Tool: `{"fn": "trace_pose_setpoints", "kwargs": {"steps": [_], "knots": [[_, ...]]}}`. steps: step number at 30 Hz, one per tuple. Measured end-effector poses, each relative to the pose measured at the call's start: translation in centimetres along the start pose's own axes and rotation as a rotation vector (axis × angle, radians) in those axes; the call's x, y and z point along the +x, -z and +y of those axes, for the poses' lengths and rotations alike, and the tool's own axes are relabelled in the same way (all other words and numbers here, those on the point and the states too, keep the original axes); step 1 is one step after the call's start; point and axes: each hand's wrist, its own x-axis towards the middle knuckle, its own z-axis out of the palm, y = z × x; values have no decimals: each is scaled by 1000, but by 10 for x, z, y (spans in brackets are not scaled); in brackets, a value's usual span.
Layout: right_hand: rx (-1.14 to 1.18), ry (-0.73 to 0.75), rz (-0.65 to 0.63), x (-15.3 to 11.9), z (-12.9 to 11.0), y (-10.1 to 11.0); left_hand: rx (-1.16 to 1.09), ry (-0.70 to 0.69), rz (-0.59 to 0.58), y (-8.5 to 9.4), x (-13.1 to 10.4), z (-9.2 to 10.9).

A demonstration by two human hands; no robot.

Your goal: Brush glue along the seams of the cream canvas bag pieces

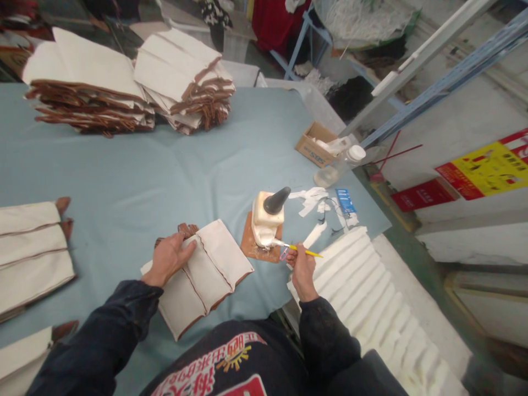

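Note:
My left hand [171,256] lies on the upper left part of a cream panel [220,253] with brown edges and two seams, its thumb apart from the fingers. Brown tabs [187,229] stick out by its fingertips. Between the fingers of my right hand [303,269] is a thin yellow brush [307,251]. The brush's pale tip meets the base of a cream glue bottle [260,214] with a black cone-shaped top. This bottle stands on a brown board [249,245]. White paste coats its lower front.
Two stacks of cream, brown-edged pieces [91,66] stand at the back left. More panels [33,247] lie at the left edge. White folded strips [371,291] fill the right side. Near the far right corner are a cardboard box [309,151], a clear jar [330,173] and white scraps [313,198].

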Motion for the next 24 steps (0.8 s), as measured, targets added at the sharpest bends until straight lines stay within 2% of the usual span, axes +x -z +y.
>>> {"fn": "trace_pose_setpoints", "kwargs": {"steps": [4, 7, 11, 15, 18, 21, 24], "knots": [[-28, 71, -65, -5, 3, -9, -17, 88, -81, 2, 12, 15], [-65, 108, -63, -6, -1, 3, -52, 130, -119, 4, 17, 23], [-80, 130, -48, -6, -8, 18, -132, 116, -153, 10, 21, 27], [-52, 95, -98, -3, -3, 5, -200, 110, -192, 17, 30, 37], [-22, 61, -39, -2, 3, 2, -261, 112, -247, 20, 41, 48], [21, 37, 67, -8, 3, 18, -339, 112, -350, 23, 56, 57], [64, 14, 107, -20, -4, 34, -428, 89, -497, 30, 70, 65]]}}
